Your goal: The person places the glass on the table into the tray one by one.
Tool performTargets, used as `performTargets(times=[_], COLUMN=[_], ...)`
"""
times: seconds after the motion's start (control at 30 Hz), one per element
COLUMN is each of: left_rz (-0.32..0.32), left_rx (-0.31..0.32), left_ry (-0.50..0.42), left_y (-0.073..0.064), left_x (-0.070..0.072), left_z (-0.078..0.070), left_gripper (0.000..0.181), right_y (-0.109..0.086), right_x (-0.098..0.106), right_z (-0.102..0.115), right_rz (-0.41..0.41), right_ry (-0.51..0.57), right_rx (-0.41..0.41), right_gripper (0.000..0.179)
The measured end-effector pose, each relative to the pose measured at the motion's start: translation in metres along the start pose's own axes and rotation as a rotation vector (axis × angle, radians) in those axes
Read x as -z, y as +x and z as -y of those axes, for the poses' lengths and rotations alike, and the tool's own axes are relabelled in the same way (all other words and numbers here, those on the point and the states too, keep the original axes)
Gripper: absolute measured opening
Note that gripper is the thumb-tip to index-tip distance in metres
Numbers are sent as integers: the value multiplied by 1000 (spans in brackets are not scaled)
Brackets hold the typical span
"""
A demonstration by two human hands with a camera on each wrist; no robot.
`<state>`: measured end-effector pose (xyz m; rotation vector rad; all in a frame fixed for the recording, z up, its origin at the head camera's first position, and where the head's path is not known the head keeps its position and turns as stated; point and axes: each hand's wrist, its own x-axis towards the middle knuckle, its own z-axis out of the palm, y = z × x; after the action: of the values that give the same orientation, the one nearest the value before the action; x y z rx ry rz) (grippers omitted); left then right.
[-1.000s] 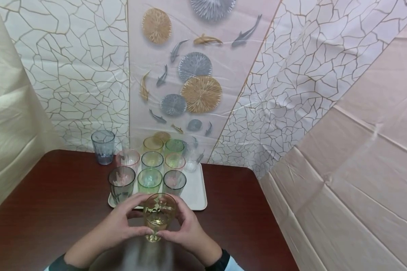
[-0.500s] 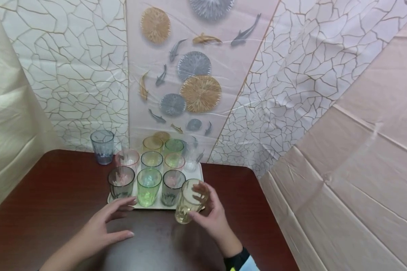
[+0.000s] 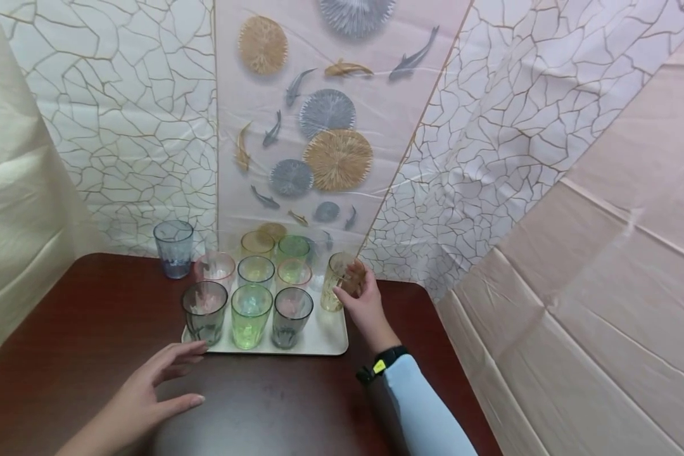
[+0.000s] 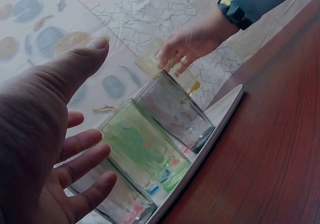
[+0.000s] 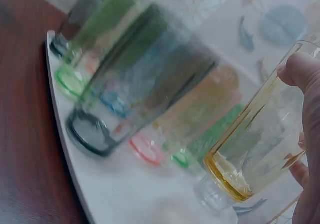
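Note:
My right hand (image 3: 367,304) grips a yellow-tinted drinking glass (image 3: 332,292) by its side, thumb on the near face and fingers round the far one. That glass is over the right part of the white tray (image 3: 326,334); in the right wrist view its base looks slightly raised. A clear glass (image 5: 212,194) shows partly behind it. My left hand (image 3: 142,389) holds nothing, its fingers spread near the tray's front left corner. Along the tray's front stand a dark grey glass (image 3: 205,326), a green glass (image 3: 249,326) and another grey glass (image 3: 287,329).
Behind the front row stand several more tinted glasses, among them a pink-rimmed glass (image 3: 215,269) and a blue-rimmed glass (image 3: 256,269). A blue glass (image 3: 173,250) stands off the tray at the back left. Patterned cloth (image 3: 330,114) hangs behind the dark red table (image 3: 120,304).
Both hands held the yellow glass near the front; the left let go and drew back left. The right carried the glass right and back, from in front of the tray to over its right side.

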<state>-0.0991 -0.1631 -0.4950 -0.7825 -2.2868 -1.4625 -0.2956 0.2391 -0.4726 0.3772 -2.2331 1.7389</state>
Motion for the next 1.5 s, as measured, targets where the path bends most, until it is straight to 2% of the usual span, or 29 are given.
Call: performTargets(times=[0.13, 0.2, 0.37, 0.43, 0.6, 0.9, 1.27, 1.5], left_rz=[-2, -2, -10, -17, -27, -37, -46, -58], left_rx=[18, 14, 3, 7, 19, -21, 16, 24], left_ry=[20, 20, 15, 14, 18, 14, 26, 37], left_y=[0, 0, 2, 2, 4, 7, 8, 9], left_x=[2, 2, 4, 4, 5, 9, 11, 13], left_z=[1, 1, 5, 6, 4, 6, 7, 6], left_gripper=[79, 78, 78, 79, 79, 79, 78, 77], right_y=[13, 14, 17, 19, 19, 13, 11, 10], right_x=[-10, -13, -21, -25, -32, -35, -36, -36], right_z=[-10, -5, -18, -33, -44, -51, -55, -55], right_rz=[-1, 20, 57, 46, 32, 31, 36, 31], right_ry=[-31, -12, -3, -22, -40, -90, -69, -85], right_rx=[-31, -47, -65, -56, -55, -100, -82, -103], right_gripper=[81, 82, 85, 84, 79, 81, 82, 88])
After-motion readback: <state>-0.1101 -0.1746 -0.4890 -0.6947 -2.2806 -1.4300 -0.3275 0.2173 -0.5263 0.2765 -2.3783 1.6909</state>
